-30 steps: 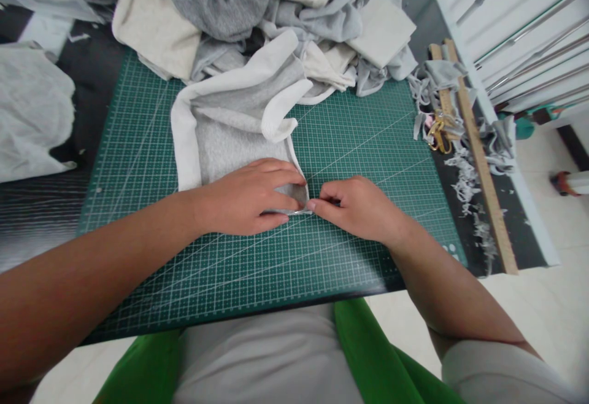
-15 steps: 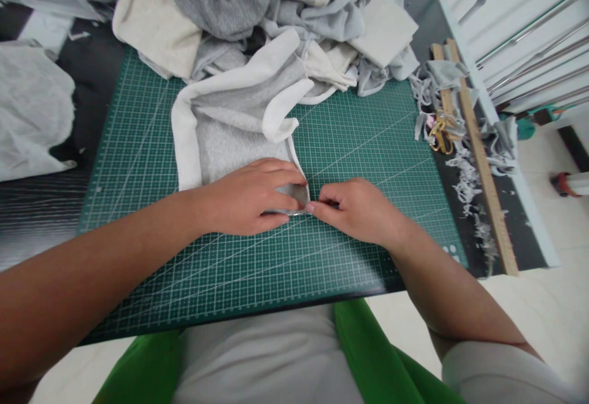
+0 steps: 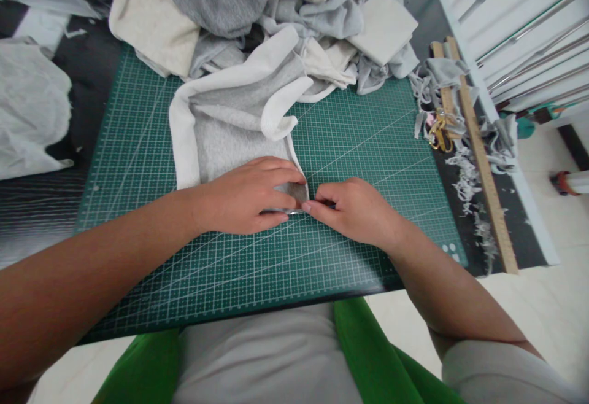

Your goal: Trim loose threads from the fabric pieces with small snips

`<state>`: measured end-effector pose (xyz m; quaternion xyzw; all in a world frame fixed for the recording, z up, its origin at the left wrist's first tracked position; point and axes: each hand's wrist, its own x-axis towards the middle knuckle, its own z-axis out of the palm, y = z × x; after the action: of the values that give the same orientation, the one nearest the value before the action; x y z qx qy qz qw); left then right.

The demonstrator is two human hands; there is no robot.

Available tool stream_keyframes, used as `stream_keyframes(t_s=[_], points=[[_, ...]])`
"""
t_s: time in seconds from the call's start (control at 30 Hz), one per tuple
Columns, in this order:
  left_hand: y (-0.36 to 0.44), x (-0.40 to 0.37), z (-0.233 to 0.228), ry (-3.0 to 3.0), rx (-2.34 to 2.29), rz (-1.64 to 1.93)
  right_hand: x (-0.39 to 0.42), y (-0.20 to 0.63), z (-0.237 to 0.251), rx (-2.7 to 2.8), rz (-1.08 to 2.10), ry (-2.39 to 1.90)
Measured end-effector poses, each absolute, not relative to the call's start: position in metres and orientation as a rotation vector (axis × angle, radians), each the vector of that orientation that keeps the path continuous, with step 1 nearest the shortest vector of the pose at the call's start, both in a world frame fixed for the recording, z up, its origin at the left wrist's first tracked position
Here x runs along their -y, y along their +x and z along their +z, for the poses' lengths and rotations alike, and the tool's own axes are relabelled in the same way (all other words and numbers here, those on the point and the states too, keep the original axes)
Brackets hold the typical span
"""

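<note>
while the left hand [image 3: 251, 195] lay flat with its fingers spread over the near corner of the grey fleece piece [image 3: 230, 140], the right hand [image 3: 354, 210] had its thumb and forefinger closed in a pinch at that corner's edge, just beside the left fingertips. the fleece, bordered with a white ribbed band [image 3: 181, 140], lay on the green cutting mat [image 3: 359, 140], its far end curling up toward the heap of grey and cream fabric [image 3: 276, 5] at the back. whether the right hand pinched cloth alone or some small tool as well could not be told.

to work that corner well, it seemed best to keep the left palm pressing firmly so the layers did not creep, to hold the pinch close to the edge, and to line the fold against the mat's grid.

the mat covered most of a dark tabletop [image 3: 37, 220]. at its right side lay a wooden ruler [image 3: 483, 164], gold-handled scissors [image 3: 439, 134] and a litter of grey trimmings [image 3: 467, 189]. a pale crumpled cloth [image 3: 27, 115] sat at the left. beyond the tabletop's right edge stood white shelving with metal rods [image 3: 519, 29] over a light floor [image 3: 552, 306].
</note>
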<state>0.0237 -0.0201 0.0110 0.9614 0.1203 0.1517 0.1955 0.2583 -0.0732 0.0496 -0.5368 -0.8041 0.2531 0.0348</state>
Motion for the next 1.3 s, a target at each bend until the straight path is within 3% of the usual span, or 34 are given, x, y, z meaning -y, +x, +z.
stream_keyframes(t_s=[1.3], points=[[0.0226, 0.0169, 0.0133, 2.567, -0.337, 0.452, 0.0721, 0.2603, 0.0482, 2.45, 0.783, -1.67]])
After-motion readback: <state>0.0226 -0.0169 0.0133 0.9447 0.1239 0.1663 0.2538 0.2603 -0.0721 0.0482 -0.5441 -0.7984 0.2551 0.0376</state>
